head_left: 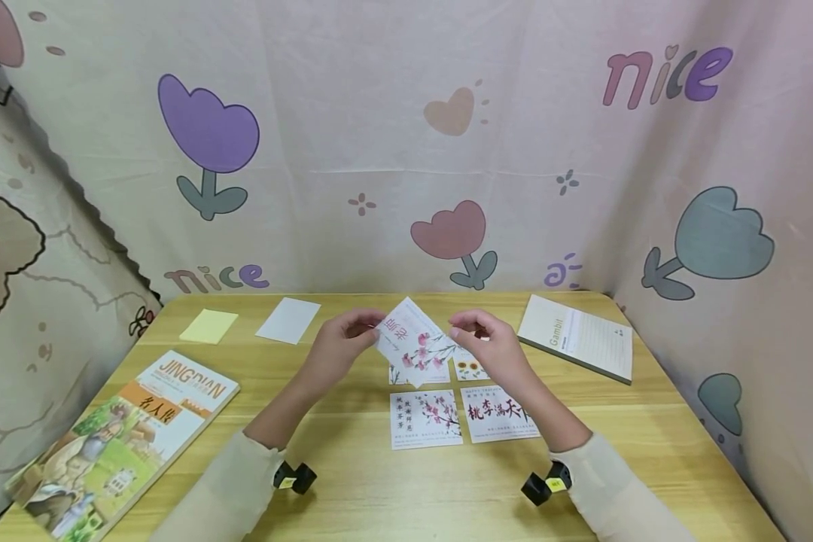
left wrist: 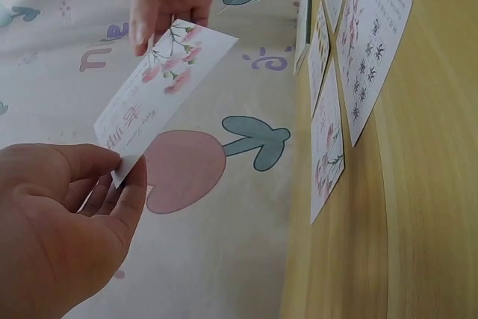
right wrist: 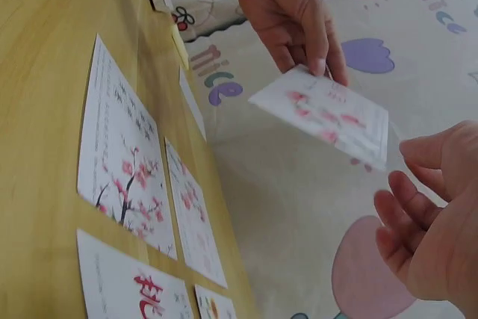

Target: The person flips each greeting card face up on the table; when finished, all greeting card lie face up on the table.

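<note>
In the head view, the raised pink-flower card (head_left: 412,342) hides most of the flower card below it (head_left: 440,374) and, with the right hand (head_left: 484,339), much of the sunflower card (head_left: 472,369). The right forearm (head_left: 554,418) covers the right edge of the red-lettered card (head_left: 494,425). The cards' finest print is too small to read. The picture's bottom cuts off the table's (head_left: 393,497) near edge, both sleeves (head_left: 226,482) and the nearest corner of the JINGDIAN book (head_left: 138,433). Whether the right hand touches the raised card cannot be told.
</note>
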A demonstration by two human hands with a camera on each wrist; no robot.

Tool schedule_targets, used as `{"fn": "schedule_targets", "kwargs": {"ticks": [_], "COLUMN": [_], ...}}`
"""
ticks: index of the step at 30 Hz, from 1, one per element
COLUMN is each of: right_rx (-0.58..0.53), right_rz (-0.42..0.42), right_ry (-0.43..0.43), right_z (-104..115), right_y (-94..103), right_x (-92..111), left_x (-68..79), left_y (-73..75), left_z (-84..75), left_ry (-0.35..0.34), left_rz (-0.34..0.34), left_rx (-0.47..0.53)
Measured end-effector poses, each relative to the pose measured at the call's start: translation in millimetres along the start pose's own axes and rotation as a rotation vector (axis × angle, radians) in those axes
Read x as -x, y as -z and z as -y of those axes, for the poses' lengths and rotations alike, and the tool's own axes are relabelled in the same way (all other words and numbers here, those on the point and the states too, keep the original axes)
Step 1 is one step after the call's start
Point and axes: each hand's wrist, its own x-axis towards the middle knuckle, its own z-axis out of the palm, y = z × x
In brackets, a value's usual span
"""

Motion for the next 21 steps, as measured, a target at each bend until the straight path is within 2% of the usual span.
{"fn": "schedule_targets", "kwargs": {"ticks": [4,10,15,21], "right_rx": [-0.036,-0.087,-0.054,0.014], "right_rz": [0.037,0.177,0.256,0.354], "right_ry": [-0.022,-0.021,0.017,0.053], "right_z": [-2.7,-2.1,-1.8,-1.8], "right_y": [0.6,-6.2,-13.1,-16.3], "right_x": [1.0,5.7,8.8,11.1], "left_x": [0.0,6.5,11.9,15.4], "left_y": [0.7,-11.4,-23.7,-29.7], "left_z": [-0.2,-2.9,-6.6,-11.8], "left_ry": [0.024,0.013,-0.004,0.005], "left_rz": [0.014,0.093,0.158,0.215], "left_rx": [0.030,-0.088,-0.142,-0.110]}}
